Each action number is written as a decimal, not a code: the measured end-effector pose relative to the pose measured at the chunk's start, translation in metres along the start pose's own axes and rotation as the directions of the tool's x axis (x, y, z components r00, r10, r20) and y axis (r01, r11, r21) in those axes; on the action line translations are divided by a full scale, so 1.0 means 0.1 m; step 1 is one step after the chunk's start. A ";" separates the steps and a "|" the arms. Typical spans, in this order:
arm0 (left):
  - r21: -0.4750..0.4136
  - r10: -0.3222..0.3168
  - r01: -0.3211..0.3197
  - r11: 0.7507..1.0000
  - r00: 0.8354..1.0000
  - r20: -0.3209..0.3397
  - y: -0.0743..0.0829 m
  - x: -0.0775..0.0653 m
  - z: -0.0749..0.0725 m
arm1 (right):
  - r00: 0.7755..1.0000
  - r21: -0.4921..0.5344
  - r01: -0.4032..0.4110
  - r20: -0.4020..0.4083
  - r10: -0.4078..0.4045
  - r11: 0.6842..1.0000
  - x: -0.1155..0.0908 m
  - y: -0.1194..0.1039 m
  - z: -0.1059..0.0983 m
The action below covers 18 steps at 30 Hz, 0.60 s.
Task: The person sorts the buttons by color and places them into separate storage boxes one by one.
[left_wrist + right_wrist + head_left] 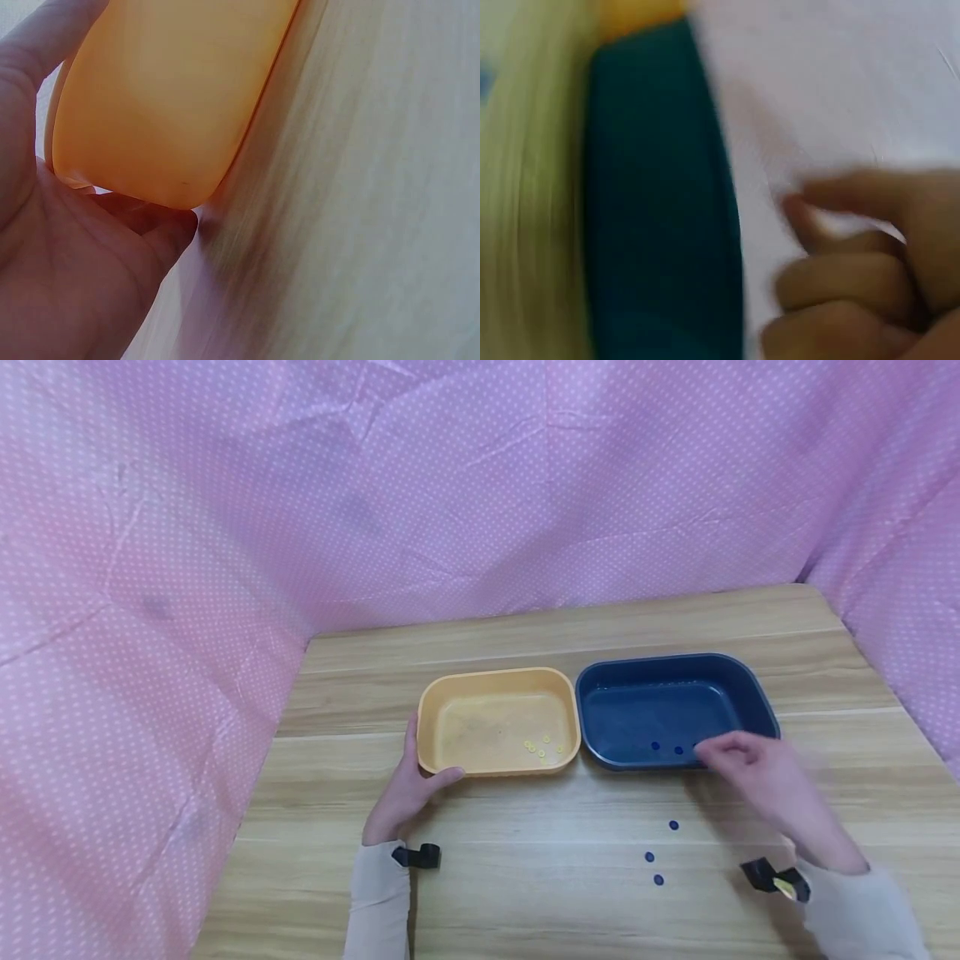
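Note:
In the head view my left hand [405,789] grips the near left corner of a yellow-orange plastic tray [457,772], thumb over the front rim and fingers along the side. The left wrist view shows the tray wall [172,97] between the thumb and fingers [169,232]. Blurred, my right hand [761,772] hovers over the front right rim of a dark blue tray [637,668]. Its thumb and forefinger pinch together, with a small dark blue button [696,747] at the tips; in the right wrist view the fingertips [802,195] hide it.
Several small yellow buttons [542,753] lie inside the yellow-orange tray. Two blue buttons [678,750] lie in the blue tray, and three loose blue buttons [649,857] rest on the wooden table [525,893] before it. Pink dotted cloth [480,510] hangs behind.

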<state>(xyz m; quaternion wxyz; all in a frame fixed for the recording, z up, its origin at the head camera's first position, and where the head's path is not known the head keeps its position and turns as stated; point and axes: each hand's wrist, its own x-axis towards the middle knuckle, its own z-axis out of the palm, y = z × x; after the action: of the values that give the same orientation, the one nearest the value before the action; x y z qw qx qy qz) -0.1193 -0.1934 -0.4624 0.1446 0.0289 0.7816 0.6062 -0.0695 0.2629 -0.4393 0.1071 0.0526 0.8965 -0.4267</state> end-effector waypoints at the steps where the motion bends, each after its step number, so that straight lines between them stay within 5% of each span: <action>1: 0.000 0.006 -0.006 1.000 1.000 0.000 0.00 0.00 0.00 | 0.998 -0.120 0.051 0.028 -0.048 0.991 -0.02 -0.04 0.05; 4: 0.001 0.014 -0.014 1.000 1.000 -0.002 -0.01 0.00 0.00 | 0.979 -0.312 0.182 0.141 -0.144 0.932 -0.08 -0.13 0.23; 8: 0.005 0.015 -0.015 1.000 1.000 -0.002 -0.02 0.00 0.00 | 0.961 -0.430 0.260 0.199 -0.191 0.864 -0.15 -0.18 0.42; 18: 0.012 -0.012 0.013 1.000 1.000 -0.005 0.00 0.01 0.00 | 0.957 -0.542 0.286 0.197 -0.211 0.790 -0.17 -0.11 0.60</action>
<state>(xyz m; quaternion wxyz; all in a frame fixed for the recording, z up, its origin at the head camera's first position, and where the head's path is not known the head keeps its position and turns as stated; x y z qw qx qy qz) -0.1197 -0.1930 -0.4628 0.1463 0.0234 0.7858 0.6004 -0.0463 0.2092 -0.4640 0.1174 -0.1268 0.9727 -0.1549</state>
